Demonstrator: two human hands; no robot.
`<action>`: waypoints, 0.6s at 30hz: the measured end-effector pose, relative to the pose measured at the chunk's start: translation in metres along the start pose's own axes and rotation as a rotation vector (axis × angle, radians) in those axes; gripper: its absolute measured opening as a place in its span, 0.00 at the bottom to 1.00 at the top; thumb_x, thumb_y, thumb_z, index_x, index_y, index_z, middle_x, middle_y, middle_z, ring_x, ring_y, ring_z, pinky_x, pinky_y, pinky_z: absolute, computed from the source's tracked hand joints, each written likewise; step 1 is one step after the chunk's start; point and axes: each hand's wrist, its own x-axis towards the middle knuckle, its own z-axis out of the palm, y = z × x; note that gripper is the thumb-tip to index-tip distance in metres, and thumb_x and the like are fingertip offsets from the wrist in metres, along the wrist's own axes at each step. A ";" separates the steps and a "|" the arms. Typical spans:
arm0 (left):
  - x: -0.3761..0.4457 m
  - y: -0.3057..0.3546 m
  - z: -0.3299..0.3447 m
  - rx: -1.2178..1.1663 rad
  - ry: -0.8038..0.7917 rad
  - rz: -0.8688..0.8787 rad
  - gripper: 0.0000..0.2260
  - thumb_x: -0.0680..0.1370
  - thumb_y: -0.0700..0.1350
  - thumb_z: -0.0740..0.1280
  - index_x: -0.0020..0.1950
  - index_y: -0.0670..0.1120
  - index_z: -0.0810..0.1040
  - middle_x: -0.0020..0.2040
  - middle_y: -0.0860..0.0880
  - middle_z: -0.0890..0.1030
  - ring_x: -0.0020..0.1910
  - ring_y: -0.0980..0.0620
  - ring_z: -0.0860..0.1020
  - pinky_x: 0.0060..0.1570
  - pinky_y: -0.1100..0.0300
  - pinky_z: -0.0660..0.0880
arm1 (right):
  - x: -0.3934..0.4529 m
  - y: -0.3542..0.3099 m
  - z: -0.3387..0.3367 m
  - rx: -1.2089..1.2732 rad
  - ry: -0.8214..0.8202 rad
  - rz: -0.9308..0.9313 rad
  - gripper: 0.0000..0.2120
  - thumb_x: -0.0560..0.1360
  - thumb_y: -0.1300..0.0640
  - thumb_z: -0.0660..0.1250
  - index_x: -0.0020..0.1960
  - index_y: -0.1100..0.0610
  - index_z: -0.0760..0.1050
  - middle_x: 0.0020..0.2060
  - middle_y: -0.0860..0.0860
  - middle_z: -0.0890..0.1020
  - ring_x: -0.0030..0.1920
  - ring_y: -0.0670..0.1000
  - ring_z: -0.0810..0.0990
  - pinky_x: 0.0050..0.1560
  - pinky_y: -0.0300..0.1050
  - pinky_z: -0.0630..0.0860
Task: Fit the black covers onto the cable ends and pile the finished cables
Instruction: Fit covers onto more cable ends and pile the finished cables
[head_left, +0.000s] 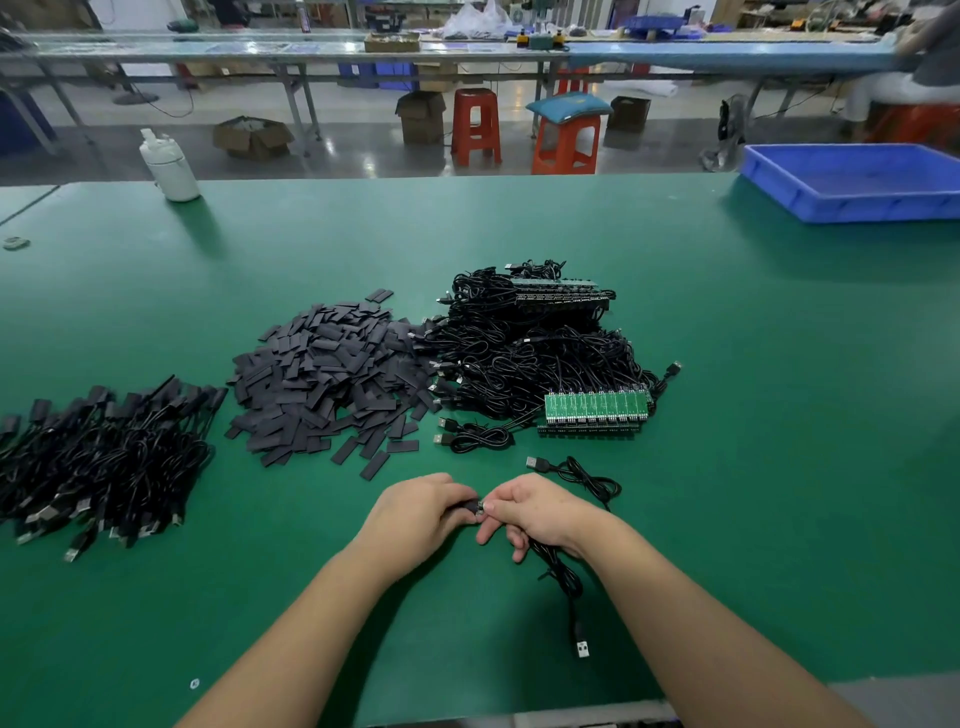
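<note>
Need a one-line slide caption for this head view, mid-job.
Both hands fit a black cover onto a cable end, between the finished pile and loose covers.

bright even overhead light, soft shadows, curved wide-angle edges

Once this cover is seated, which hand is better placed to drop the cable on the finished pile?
Left, probably. The finished pile lies on the left side of the table, nearer the left hand. The right hand would have to cross over, and the cable trails beneath it.
</note>
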 end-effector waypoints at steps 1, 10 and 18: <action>-0.001 -0.001 0.000 0.070 0.017 0.031 0.14 0.81 0.59 0.61 0.63 0.57 0.78 0.51 0.56 0.80 0.51 0.56 0.77 0.50 0.57 0.75 | 0.000 -0.001 0.000 -0.002 0.000 0.000 0.11 0.84 0.57 0.60 0.57 0.63 0.77 0.45 0.53 0.86 0.25 0.44 0.70 0.32 0.41 0.79; -0.010 0.000 0.004 0.001 0.219 0.140 0.10 0.80 0.52 0.66 0.56 0.50 0.83 0.45 0.53 0.84 0.44 0.51 0.81 0.42 0.54 0.78 | 0.000 -0.001 -0.001 0.043 0.007 -0.005 0.12 0.83 0.52 0.63 0.55 0.60 0.79 0.47 0.53 0.87 0.26 0.44 0.72 0.33 0.42 0.80; -0.010 -0.002 0.006 -0.037 0.222 0.159 0.09 0.79 0.49 0.69 0.56 0.48 0.84 0.46 0.53 0.85 0.43 0.51 0.82 0.42 0.57 0.79 | 0.001 0.003 0.001 0.017 0.009 -0.013 0.11 0.84 0.55 0.61 0.56 0.61 0.78 0.48 0.53 0.87 0.26 0.44 0.72 0.34 0.41 0.80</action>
